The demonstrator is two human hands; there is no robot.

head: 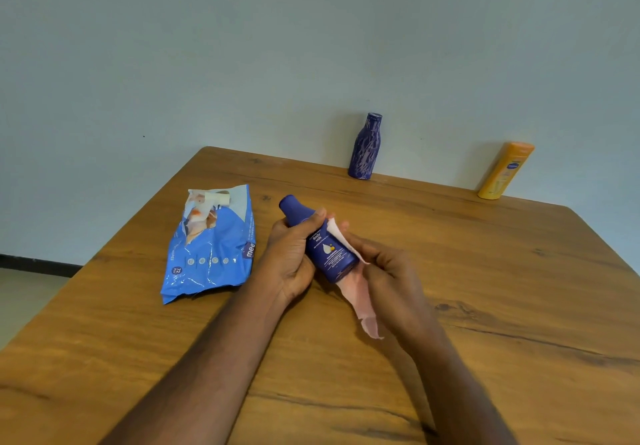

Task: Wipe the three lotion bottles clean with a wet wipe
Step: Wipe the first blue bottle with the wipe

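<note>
My left hand (289, 254) grips a dark blue body-milk bottle (327, 249) near its neck, holding it tilted above the table with the cap pointing away to the left. My right hand (384, 271) holds a pale pink wet wipe (362, 295) pressed against the bottle's right side and base; the wipe's loose end hangs down toward the table. A second blue bottle (367, 148) with worn streaks stands upright at the table's far edge by the wall. An orange lotion bottle (505, 171) stands at the far right edge, leaning against the wall.
A blue wet-wipe packet (211, 254) lies flat on the wooden table (485, 306) left of my hands, its flap peeled open at the far end. A pale wall runs right behind the table's far edge. The floor shows at the lower left.
</note>
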